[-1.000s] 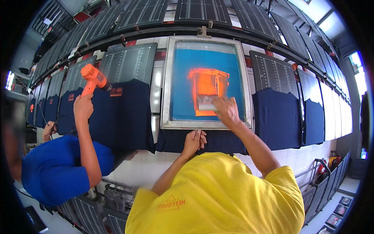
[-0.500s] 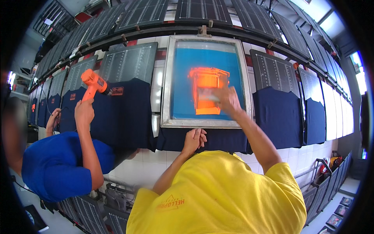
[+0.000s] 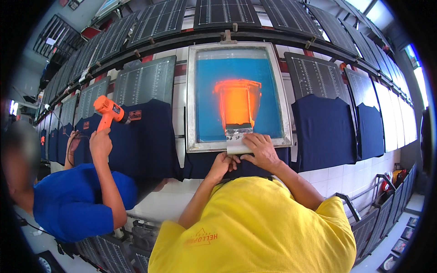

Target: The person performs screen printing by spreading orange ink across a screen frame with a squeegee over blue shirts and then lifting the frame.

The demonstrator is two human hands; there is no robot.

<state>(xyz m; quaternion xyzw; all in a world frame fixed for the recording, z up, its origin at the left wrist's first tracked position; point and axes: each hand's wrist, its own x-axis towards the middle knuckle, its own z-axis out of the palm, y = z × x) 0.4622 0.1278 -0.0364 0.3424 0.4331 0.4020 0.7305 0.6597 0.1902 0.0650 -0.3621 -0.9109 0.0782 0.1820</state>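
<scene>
A silkscreen frame (image 3: 192, 98) with blue mesh (image 3: 209, 109) lies over a dark navy shirt (image 3: 195, 166). Bright orange ink (image 3: 239, 102) spreads in a block at the mesh's middle. My right hand (image 3: 261, 152) grips a squeegee (image 3: 237, 142), whose ink-smeared edge meets the near end of the orange patch; its pale lower part crosses the frame's near rim. Just left of it, beneath that rim, my left hand (image 3: 222, 166) is closed with fingers curled, close to the squeegee's near end. Whatever lies inside those fingers is hidden.
At left a co-worker in a blue shirt (image 3: 75, 200) points an orange heat gun (image 3: 109, 111) at a printed navy shirt (image 3: 145, 136). Unprinted navy shirts (image 3: 323, 132) lie on boards to the right. A metal rail (image 3: 182, 40) runs behind the frame; grey boards (image 3: 226, 13) stand beyond it.
My right hand has drawn the squeegee toward me, from the mesh's middle to the near rim. The orange patch is more evenly filled. My left hand stays low by the frame.
</scene>
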